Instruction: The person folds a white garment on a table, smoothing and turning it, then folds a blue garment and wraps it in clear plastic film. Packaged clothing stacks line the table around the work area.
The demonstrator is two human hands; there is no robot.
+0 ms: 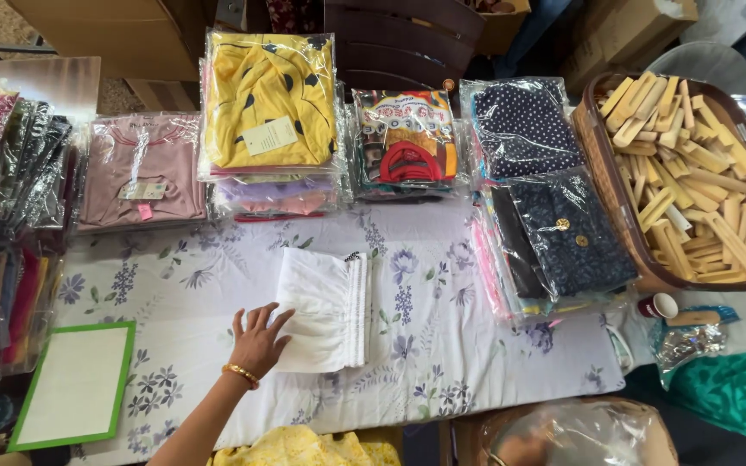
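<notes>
My left fingers [262, 321] are lying spread and flat on the near-left edge of the folded white garment [325, 308], pressing rather than gripping, while my right hand [521, 450] is showing only dimly through a clear plastic bag [580, 431] at the near edge, its grip impossible to tell. The garment is lying folded but unbagged mid-surface [442, 345] on the floral cloth. Beyond it, bagged clothes are sitting in stacks: pink far left, yellow with a pale square tag, red-printed, dark dotted packs right, beside a basket of wooden blocks [692, 164].
</notes>
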